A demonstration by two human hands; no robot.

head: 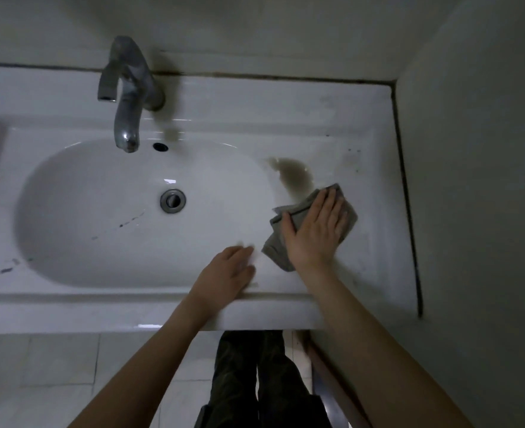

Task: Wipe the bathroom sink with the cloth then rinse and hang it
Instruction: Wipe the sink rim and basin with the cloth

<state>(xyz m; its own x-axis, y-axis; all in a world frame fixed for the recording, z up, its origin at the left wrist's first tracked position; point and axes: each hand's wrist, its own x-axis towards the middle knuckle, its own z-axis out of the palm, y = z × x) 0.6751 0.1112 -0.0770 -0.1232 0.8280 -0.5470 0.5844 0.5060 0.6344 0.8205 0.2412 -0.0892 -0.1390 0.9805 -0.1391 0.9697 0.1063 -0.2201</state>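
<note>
A white ceramic sink fills the view, with an oval basin and a metal drain in its middle. A grey cloth lies on the flat counter right of the basin. My right hand presses flat on the cloth with straight fingers. Just beyond the cloth is a brown puddle stain. My left hand rests on the sink's front rim beside the cloth, fingers relaxed, holding nothing. Dark smears mark the basin's lower left.
A metal tap stands at the back rim, its spout over the basin, with an overflow hole beside it. A wall closes off the right side. Tiled floor and my legs show below the sink.
</note>
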